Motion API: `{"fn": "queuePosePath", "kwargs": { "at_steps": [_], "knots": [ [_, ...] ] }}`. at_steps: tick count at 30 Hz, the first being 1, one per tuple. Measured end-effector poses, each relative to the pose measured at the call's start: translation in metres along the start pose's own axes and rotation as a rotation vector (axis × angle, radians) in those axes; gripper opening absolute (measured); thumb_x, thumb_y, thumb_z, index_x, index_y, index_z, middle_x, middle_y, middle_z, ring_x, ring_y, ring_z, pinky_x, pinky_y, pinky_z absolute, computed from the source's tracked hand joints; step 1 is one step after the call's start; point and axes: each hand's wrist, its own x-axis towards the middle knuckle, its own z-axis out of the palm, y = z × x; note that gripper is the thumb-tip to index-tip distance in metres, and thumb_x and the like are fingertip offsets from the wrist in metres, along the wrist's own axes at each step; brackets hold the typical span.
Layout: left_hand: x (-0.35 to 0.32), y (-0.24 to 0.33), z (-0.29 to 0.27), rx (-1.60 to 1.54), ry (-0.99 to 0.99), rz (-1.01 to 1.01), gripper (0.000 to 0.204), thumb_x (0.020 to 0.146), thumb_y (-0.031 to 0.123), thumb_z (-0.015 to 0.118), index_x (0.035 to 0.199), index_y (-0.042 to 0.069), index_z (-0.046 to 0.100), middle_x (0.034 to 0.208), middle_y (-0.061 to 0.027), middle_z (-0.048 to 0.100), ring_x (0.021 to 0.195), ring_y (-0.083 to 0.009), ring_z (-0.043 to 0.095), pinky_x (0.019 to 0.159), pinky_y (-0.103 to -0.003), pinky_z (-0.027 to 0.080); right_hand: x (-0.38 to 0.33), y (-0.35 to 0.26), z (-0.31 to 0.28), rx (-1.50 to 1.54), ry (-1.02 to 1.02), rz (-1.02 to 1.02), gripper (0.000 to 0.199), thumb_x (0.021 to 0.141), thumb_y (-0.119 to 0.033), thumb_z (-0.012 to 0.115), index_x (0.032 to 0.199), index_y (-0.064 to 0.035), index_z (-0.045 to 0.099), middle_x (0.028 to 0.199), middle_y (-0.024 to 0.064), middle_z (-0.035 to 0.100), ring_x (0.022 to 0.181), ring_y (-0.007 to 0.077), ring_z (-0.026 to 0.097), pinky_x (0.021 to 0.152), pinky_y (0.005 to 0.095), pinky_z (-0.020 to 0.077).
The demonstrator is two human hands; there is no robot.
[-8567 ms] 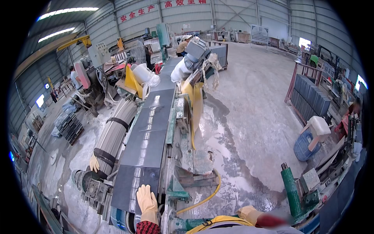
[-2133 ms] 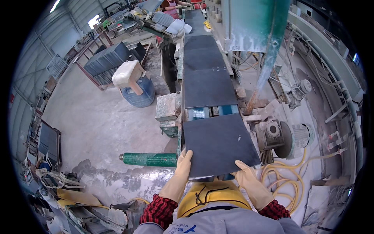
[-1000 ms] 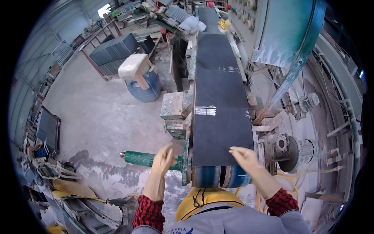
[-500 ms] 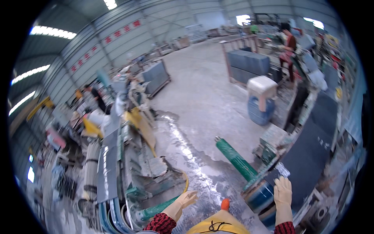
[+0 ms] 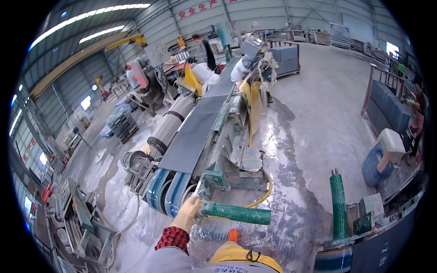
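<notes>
My left hand (image 5: 188, 212), in a cream rubber glove below a red-and-black checked cuff, is at the near end of a conveyor. Its fingers are loosely stretched out, and I see nothing held in them. Just right of it a green roller cylinder (image 5: 236, 213) sticks out sideways. To its upper left, blue belts (image 5: 175, 193) wrap round the conveyor's end, and dark grey stone slabs (image 5: 185, 142) lie along the belts. Whether the glove touches the frame I cannot tell. My right hand is out of view.
Another conveyor with a dark slab (image 5: 380, 255) and an upright green cylinder (image 5: 337, 204) stands at the right. A blue drum (image 5: 378, 164) is beyond it. A yellow hose (image 5: 264, 196) loops over the wet floor. Co-workers stand far ahead and at the far right.
My view has swung left toward the left conveyor. My left hand has come to its near end beside the green cylinder. My right hand, over the right conveyor before, has left the view.
</notes>
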Motion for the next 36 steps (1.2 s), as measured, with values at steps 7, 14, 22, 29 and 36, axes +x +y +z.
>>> {"fn": "queuePosePath", "kwargs": {
  "at_steps": [7,14,22,29,36],
  "knots": [
    [0.069,0.001,-0.070,0.367,0.516,0.431,0.039,0.096,0.017,0.067,0.131,0.002,0.065,0.129,-0.0227,0.067,0.123,-0.0390,0.063,0.108,-0.044,0.048,-0.005,-0.106,0.041,-0.083,0.063,0.065,0.028,0.102,-0.019,0.062,0.121,-0.0015,0.072,0.124,0.0199,0.069,0.117,0.0360,0.064,0.104,0.0460,0.0498],
    [0.189,0.034,-0.077,0.751,0.346,0.619,0.043,0.095,0.023,0.064,0.133,0.004,0.057,0.138,-0.0185,0.058,0.132,-0.0441,0.050,0.113,-0.050,0.039,0.065,-0.314,0.113,0.461,-0.154,-0.149,0.026,0.102,-0.014,0.063,0.125,-0.0043,0.072,0.132,0.0200,0.067,0.123,0.0373,0.062,0.108,0.0430,0.0473],
    [0.289,0.085,-0.059,0.821,0.214,0.632,0.042,0.095,0.024,0.058,0.134,0.008,0.056,0.141,-0.0126,0.054,0.135,-0.0371,0.046,0.116,-0.049,0.034,0.097,-0.421,0.105,0.460,-0.191,-0.403,0.033,0.104,-0.017,0.058,0.134,-0.0055,0.065,0.134,0.0179,0.066,0.126,0.0339,0.061,0.110,0.0407,0.0454],
    [0.373,0.093,-0.033,0.765,0.337,0.544,0.049,0.094,0.028,0.061,0.138,0.007,0.054,0.146,-0.0132,0.052,0.138,-0.0369,0.044,0.118,-0.051,0.032,0.104,-0.466,0.105,0.458,-0.377,-0.310,0.034,0.104,-0.018,0.058,0.135,-0.0058,0.064,0.134,0.0171,0.066,0.125,0.0328,0.061,0.110,0.0402,0.0453],
    [0.372,0.126,-0.036,0.758,0.266,0.441,0.050,0.093,0.031,0.063,0.137,0.008,0.056,0.145,-0.0121,0.053,0.138,-0.0331,0.044,0.118,-0.048,0.031,0.119,-0.501,0.109,0.509,-0.633,-0.033,0.035,0.104,-0.019,0.057,0.136,-0.0061,0.063,0.134,0.0163,0.066,0.125,0.0316,0.061,0.110,0.0396,0.0453]
  ]
}}
